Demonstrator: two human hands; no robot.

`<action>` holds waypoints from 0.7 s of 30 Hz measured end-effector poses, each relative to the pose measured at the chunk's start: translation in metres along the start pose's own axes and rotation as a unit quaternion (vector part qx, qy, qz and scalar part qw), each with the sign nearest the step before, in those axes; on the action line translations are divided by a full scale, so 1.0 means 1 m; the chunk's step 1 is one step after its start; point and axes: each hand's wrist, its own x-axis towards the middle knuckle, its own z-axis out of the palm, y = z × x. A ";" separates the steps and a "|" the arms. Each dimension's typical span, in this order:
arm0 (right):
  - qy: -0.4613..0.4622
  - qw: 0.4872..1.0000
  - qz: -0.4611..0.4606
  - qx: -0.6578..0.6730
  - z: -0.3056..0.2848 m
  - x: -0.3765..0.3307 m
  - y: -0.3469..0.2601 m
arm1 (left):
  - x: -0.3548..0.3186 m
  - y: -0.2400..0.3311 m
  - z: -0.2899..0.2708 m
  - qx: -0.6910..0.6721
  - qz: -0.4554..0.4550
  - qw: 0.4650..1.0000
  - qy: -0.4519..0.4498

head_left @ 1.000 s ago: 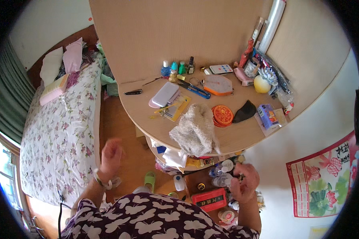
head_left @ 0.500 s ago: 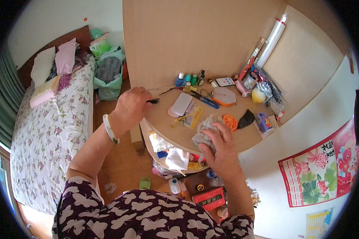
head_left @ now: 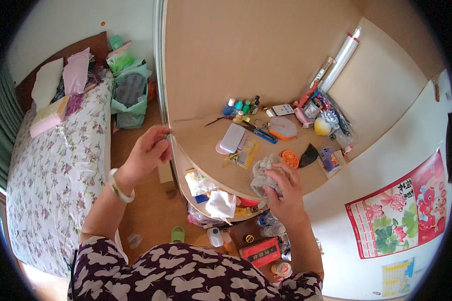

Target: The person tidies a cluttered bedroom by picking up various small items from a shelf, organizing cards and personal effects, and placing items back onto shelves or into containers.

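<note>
The grey cloth [head_left: 264, 173] lies crumpled on the front part of the curved desk [head_left: 201, 140], under my right hand [head_left: 282, 193]; my fingers [head_left: 277, 175] press down on it and clench its near edge. An orange round lid [head_left: 290, 158] sits just beside the cloth. My left hand [head_left: 148, 150] is at the desk's left edge, fingers pinched together there; I cannot tell whether they grasp anything. Small bottles [head_left: 242, 105] stand at the desk's back. Green bags [head_left: 129, 98] stuffed with fabric stand beside the bed [head_left: 50, 170].
</note>
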 end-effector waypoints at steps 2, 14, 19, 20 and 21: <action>0.010 1.000 0.005 0.008 0.000 -0.001 0.000 | -0.016 0.006 0.005 -0.120 -0.083 0.989 0.017; -0.094 0.995 0.000 -0.033 -0.021 0.008 -0.002 | -0.081 -0.042 -0.002 -0.189 -0.199 0.958 0.083; -0.083 0.982 -0.008 -0.170 -0.026 0.012 0.002 | -0.075 -0.010 0.002 0.050 -0.149 0.987 0.032; -0.076 0.982 -0.020 -0.173 -0.029 0.019 0.000 | -0.075 -0.009 0.003 0.050 -0.136 0.989 0.032; -0.068 0.981 -0.032 -0.180 -0.034 0.028 -0.001 | -0.074 -0.010 0.005 0.048 -0.121 0.991 0.030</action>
